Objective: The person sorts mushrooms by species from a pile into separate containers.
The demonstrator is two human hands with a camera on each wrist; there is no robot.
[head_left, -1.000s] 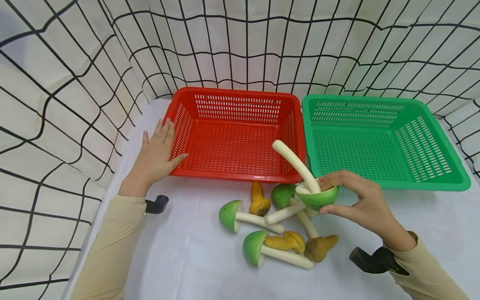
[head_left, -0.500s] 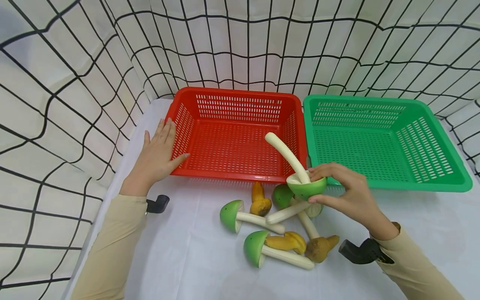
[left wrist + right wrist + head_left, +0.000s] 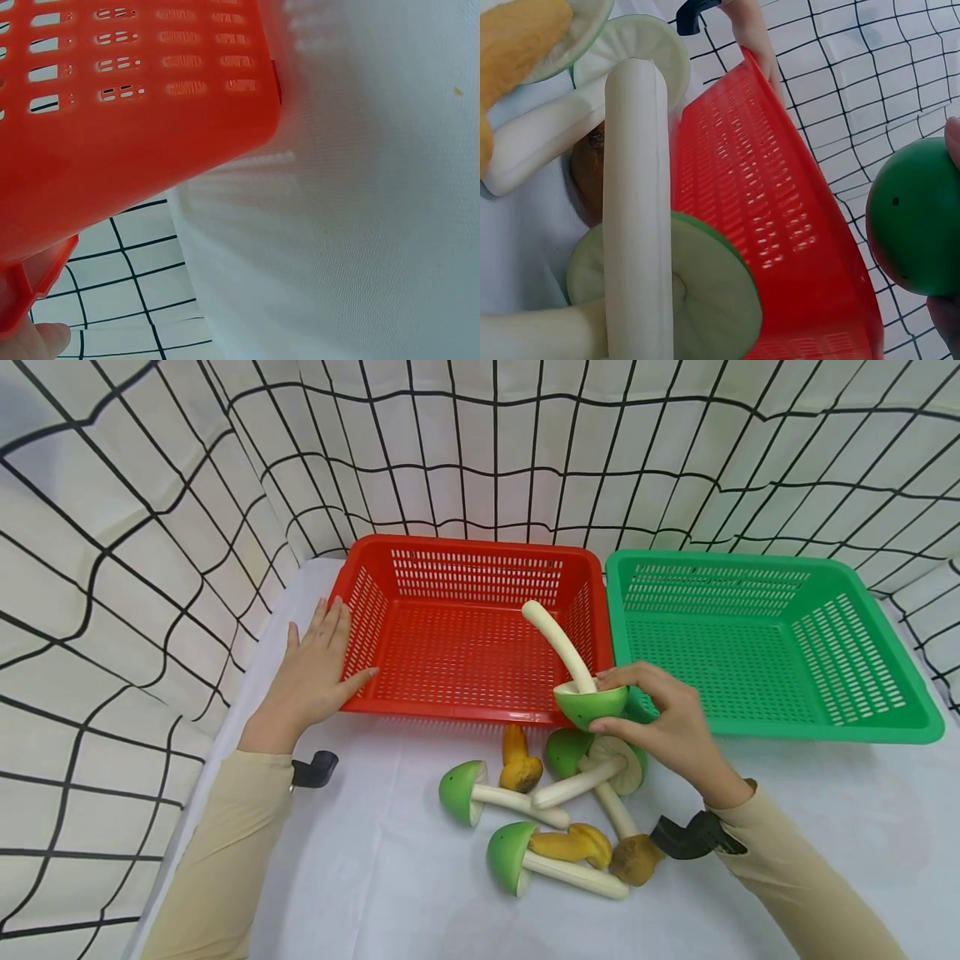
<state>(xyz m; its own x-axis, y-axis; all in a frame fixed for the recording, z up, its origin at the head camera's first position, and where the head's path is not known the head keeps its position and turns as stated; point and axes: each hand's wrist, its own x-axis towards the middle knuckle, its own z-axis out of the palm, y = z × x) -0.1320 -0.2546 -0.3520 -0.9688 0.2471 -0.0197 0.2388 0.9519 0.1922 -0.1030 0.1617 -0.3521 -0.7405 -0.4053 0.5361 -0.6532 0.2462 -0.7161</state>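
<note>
In the head view my right hand point(image 3: 663, 710) pinches a green-capped mushroom point(image 3: 592, 703) by its cap, thumb below and fingers over the rim. Its long pale stem points up and left above the red basket point(image 3: 468, 712). The right wrist view shows the round green cap point(image 3: 913, 217) of this mushroom, with only bits of the fingers at the edge. My left hand point(image 3: 307, 681) rests on the red basket's left side, fingers extended along the rim and thumb over the front corner. In the left wrist view, a fingertip point(image 3: 54, 339) shows below the red basket's rim point(image 3: 34, 281).
More green-capped mushrooms point(image 3: 510, 857) lie before the baskets, with yellow mushrooms point(image 3: 573, 843) and a brown-capped one point(image 3: 634, 860) among them. A green basket point(image 3: 825, 732) stands right of the red one. Black wire grid point(image 3: 495, 468) over white cloth encloses the back and sides.
My right hand has carried the mushroom left and away from me, from above the pile to the red basket's front right corner. My left hand has stayed in place.
</note>
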